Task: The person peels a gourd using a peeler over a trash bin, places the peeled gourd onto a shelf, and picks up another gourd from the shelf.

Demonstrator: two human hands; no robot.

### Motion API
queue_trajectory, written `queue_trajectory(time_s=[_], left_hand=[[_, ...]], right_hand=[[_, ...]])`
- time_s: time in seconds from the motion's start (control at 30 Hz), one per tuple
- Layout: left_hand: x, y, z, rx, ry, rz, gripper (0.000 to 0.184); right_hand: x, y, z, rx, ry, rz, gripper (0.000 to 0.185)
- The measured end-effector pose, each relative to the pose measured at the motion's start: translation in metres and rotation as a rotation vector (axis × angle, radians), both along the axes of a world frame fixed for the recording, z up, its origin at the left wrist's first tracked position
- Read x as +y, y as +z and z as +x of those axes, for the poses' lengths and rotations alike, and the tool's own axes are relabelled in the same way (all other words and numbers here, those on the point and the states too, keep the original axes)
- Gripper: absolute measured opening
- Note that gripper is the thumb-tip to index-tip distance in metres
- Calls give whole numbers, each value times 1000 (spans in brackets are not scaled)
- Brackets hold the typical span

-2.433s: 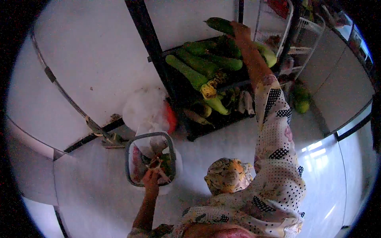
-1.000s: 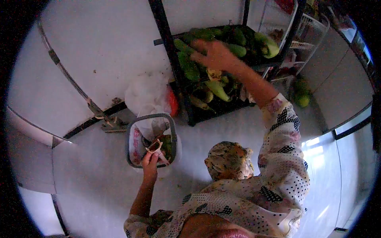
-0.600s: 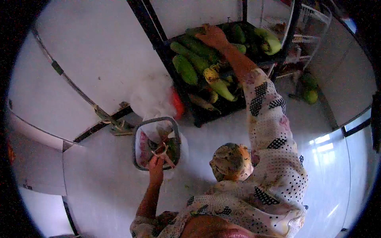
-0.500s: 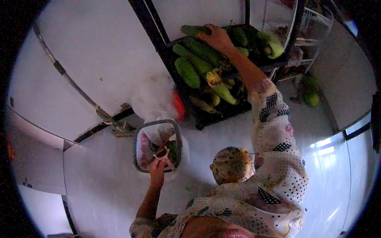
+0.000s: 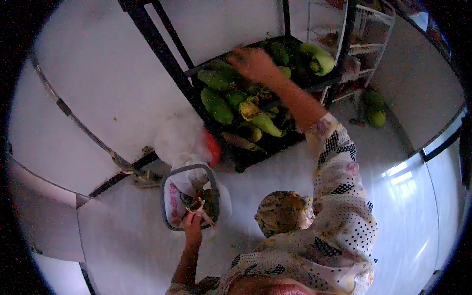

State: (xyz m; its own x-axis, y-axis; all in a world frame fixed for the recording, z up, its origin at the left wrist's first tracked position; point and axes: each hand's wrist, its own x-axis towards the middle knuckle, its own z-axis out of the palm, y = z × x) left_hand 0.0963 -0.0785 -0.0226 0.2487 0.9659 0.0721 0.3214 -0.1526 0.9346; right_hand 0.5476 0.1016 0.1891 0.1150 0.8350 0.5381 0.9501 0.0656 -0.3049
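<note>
My left hand (image 5: 193, 222) is closed on a pale, strap-like thing (image 5: 199, 208) above a dark-rimmed bin (image 5: 164, 206). A white plastic bag with pink markings (image 5: 173, 201) lines the bin, and something green and something reddish show inside. My right arm stretches out to a black shelf rack (image 5: 236, 160). There my right hand (image 5: 254, 64) hovers over or touches several green gourds (image 5: 216, 105); it is smeared by motion, and whether it holds one cannot be made out. A pale green gourd with a yellow, withered end (image 5: 250, 109) lies near the front of the shelf.
A round, mottled pumpkin-like thing (image 5: 279, 212) sits on the floor near my body. Red plastic (image 5: 211, 148) and a cloudy white bag (image 5: 179, 137) are beside the rack. A white wire rack (image 5: 366, 49) and green gourds (image 5: 375, 110) are at the right.
My view has shifted, so the rack sits lower and further left. My right hand has moved off the long green gourd at the back left of the shelf and is now blurred. My left hand keeps its grip.
</note>
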Motion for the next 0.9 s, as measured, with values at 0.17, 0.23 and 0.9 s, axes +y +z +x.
queue_trajectory(time_s=[0.17,0.23,0.9], left_hand=[[2,-25,-10,-175,36,-263,21],[2,-18,-7,-88,36,-239,23],[8,-47,-5,-112,74,-310,24]], right_hand=[[18,-20,85,55,213,-521,57],[18,-21,83,13,221,-610,58],[55,-49,130,60,99,-256,37]])
